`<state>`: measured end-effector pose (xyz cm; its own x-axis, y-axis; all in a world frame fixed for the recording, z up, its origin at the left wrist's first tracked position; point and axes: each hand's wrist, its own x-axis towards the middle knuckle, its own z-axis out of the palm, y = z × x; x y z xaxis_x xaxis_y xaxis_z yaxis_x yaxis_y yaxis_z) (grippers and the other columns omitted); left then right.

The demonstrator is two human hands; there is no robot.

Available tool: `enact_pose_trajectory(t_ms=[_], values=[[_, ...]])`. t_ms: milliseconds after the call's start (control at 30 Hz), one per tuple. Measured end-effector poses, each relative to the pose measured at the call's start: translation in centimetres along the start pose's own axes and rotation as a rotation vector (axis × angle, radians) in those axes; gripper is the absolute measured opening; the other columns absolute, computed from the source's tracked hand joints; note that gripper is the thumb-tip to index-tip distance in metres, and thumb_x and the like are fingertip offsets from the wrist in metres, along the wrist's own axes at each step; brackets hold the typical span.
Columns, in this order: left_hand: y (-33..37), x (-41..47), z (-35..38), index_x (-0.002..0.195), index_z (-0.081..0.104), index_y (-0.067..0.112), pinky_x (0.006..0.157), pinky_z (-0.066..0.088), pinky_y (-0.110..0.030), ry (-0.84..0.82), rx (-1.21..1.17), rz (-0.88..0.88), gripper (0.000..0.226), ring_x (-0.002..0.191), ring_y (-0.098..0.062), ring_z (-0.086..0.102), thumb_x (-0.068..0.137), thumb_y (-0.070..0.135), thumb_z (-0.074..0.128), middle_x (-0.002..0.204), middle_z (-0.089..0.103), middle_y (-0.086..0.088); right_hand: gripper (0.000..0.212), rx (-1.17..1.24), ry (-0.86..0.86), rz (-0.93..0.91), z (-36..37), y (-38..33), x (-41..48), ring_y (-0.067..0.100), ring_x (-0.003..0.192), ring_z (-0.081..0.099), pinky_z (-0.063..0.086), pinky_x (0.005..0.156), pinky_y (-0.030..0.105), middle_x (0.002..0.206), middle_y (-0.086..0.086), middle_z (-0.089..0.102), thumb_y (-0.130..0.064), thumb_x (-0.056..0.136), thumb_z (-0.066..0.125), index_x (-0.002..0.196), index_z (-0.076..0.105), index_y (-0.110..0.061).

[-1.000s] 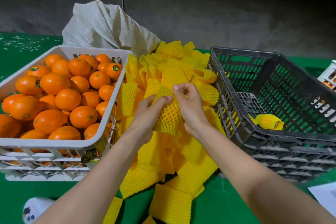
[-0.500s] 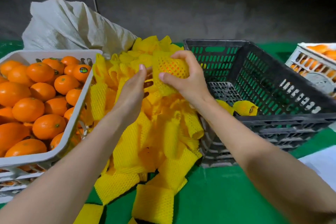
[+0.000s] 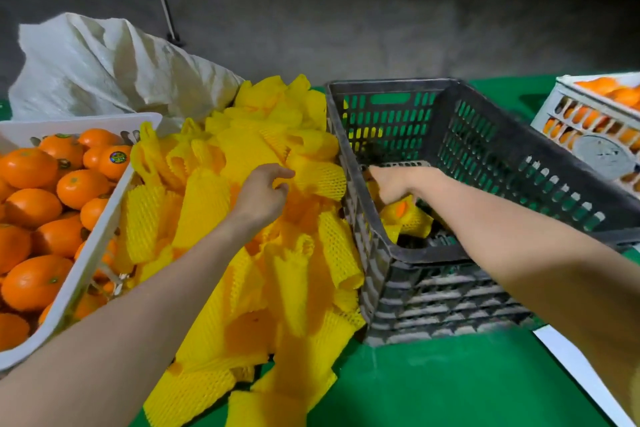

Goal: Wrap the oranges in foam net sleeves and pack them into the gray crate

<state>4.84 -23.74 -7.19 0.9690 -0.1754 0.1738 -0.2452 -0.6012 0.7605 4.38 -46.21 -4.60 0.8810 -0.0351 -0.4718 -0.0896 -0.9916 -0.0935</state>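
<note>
Where the bench (image 3: 450,388) is covered in green, a white crate (image 3: 86,263) stands at the far left, full of bare oranges (image 3: 34,204). They are glossy, and some carry a small round sticker. Behind it slumps a white sack (image 3: 104,69).

Next comes a heap of yellow sleeves (image 3: 214,218), netted tubes which lie in every direction and spill toward the near edge. The left hand (image 3: 263,194) is on top of this heap, back upward, its forearm reaching in from the lower left. Its fingers (image 3: 282,185) are curled at a sleeve which lies with its long axis left to right against the wall of the gray crate (image 3: 381,263). Whether they already pinch it, I cannot tell.

The right hand (image 3: 391,184) is down inside the gray crate near its left wall, and the forearm crosses the near rim from the lower right. Its fingers point downward and are mostly hidden, so their grip cannot be told. Just below it in the crate lies a wrapped orange (image 3: 408,218). It has yellow net around it, its long axis runs about left to right, and a patch of bare peel shows on the upper side.

At the far right stands a second white crate (image 3: 547,111) with more oranges.
</note>
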Motion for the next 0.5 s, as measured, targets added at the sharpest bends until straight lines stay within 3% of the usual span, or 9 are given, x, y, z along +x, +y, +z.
enact_pose_trajectory(t_ms=[33,67,100,167,233,300,367,433,500], values=[[0.1,0.6,0.3,0.122,0.063,0.007,0.099,0.034,-0.026,-0.020,0.065,0.046,0.032,0.134,-0.024,0.040,0.093,0.001,0.050,0.144,0.043,-0.015,0.060,0.023,-0.059,-0.013,0.5,-0.2,0.2,0.031,0.099,0.057,0.054,0.077,0.038,0.127,0.014,0.048,-0.019,0.085,0.066,0.135,0.034,-0.009],[0.2,1.1,0.7,0.124,0.062,0.007,0.103,0.031,-0.026,-0.052,0.122,0.081,0.034,0.137,-0.025,0.036,0.093,0.000,0.051,0.146,0.039,-0.018,0.035,0.028,-0.116,-0.026,0.9,-0.3,0.4,0.028,0.084,0.058,0.055,0.065,0.038,0.110,0.012,0.052,-0.018,0.085,0.066,0.114,0.048,-0.013],[0.3,1.6,1.0,0.126,0.060,0.008,0.106,0.029,-0.026,-0.086,0.182,0.102,0.036,0.139,-0.026,0.033,0.092,0.001,0.052,0.148,0.036,-0.021,0.019,0.011,-0.150,-0.041,1.1,-0.2,0.5,0.022,0.069,0.052,0.050,0.055,0.033,0.089,0.006,0.050,-0.019,0.085,0.067,0.086,0.048,-0.019],[0.3,2.7,1.6,0.132,0.056,0.010,0.108,0.027,-0.027,-0.176,0.294,0.088,0.040,0.142,-0.025,0.027,0.092,0.003,0.052,0.153,0.026,-0.022,0.042,-0.051,-0.218,-0.074,1.2,-0.1,0.7,0.015,0.056,0.038,0.041,0.051,0.027,0.070,-0.003,0.035,-0.019,0.085,0.067,0.064,0.031,-0.023],[-0.1,3.4,2.2,0.133,0.054,0.010,0.108,0.029,-0.028,-0.282,0.376,0.056,0.042,0.140,-0.026,0.030,0.092,0.004,0.051,0.154,0.024,-0.019,0.038,-0.046,-0.239,-0.090,1.3,0.0,0.7,0.012,0.056,0.038,0.040,0.050,0.024,0.068,-0.005,0.034,-0.016,0.085,0.067,0.065,0.035,-0.021],[-0.7,3.5,2.8,0.132,0.054,0.008,0.108,0.028,-0.030,-0.346,0.449,0.033,0.041,0.137,-0.029,0.034,0.091,0.004,0.051,0.150,0.033,-0.017,0.026,-0.029,-0.249,-0.069,1.1,0.0,0.7,0.014,0.058,0.042,0.043,0.050,0.024,0.070,-0.004,0.036,-0.016,0.083,0.069,0.084,0.043,-0.015],[-1.2,3.2,3.1,0.132,0.053,0.006,0.110,0.025,-0.032,-0.332,0.468,0.008,0.042,0.137,-0.031,0.032,0.090,0.006,0.054,0.146,0.037,-0.018,0.030,-0.033,-0.232,-0.073,0.7,-0.1,0.4,0.013,0.054,0.037,0.041,0.044,0.019,0.068,-0.004,0.033,-0.016,0.084,0.067,0.093,0.039,-0.017],[-1.5,2.7,2.9,0.129,0.055,0.002,0.109,0.027,-0.034,-0.289,0.397,0.001,0.040,0.135,-0.032,0.033,0.088,0.005,0.057,0.141,0.040,-0.020,0.025,-0.036,-0.139,-0.092,0.0,-0.4,0.0,0.011,0.053,0.032,0.033,0.039,0.014,0.066,-0.002,0.034,-0.013,0.086,0.064,0.079,0.040,-0.017],[-1.3,1.7,2.3,0.127,0.057,0.002,0.104,0.031,-0.026,-0.236,0.255,0.009,0.040,0.131,-0.030,0.037,0.088,0.003,0.059,0.140,0.039,-0.019,0.010,-0.029,0.033,-0.076,-0.6,-0.4,-0.5,0.020,0.068,0.049,0.041,0.054,0.021,0.084,0.010,0.053,-0.008,0.086,0.059,0.094,0.053,-0.009]])
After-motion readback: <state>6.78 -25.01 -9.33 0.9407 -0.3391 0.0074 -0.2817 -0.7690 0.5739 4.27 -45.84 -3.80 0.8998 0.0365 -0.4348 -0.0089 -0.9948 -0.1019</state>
